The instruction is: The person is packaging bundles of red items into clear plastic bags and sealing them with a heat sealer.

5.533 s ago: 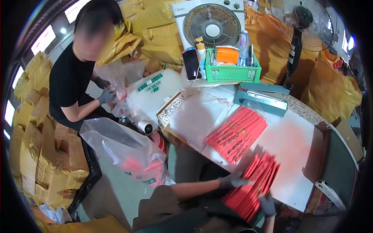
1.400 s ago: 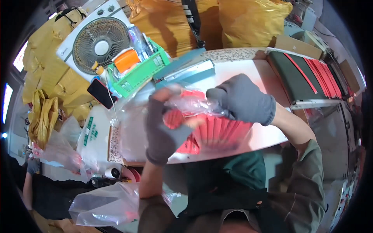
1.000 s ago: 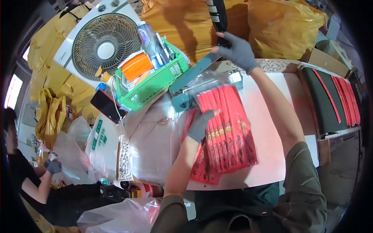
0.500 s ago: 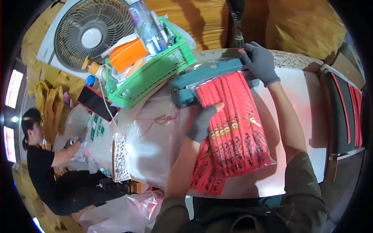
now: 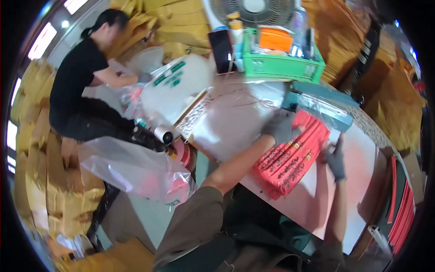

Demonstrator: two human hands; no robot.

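A bundle of long red packets (image 5: 294, 156) with dark printing, in what looks like a clear plastic bag, lies tilted over the worktable in front of me. My left hand (image 5: 282, 128), in a grey fingerless glove, grips the bundle's far left side, thumb on top. Just beyond sits a teal bag sealer (image 5: 321, 104), partly under clear film. Off the bundle's right edge, my gloved right hand (image 5: 336, 161) is raised, somewhat blurred, thumb and fingers apart with nothing seen between them.
A green basket (image 5: 285, 68) holding an orange box and bottle stands at the back, near a fan (image 5: 253, 7) and phone (image 5: 222, 51). Left, a co-worker (image 5: 74, 86) handles plastic bags. A filled clear bag (image 5: 136, 170) is lower left; red strips (image 5: 403, 213) stand far right.
My view has swung left. My right hand has come off the sealer and down to the bundle's right side. The left hand still holds the bundle, now nearer its far end.
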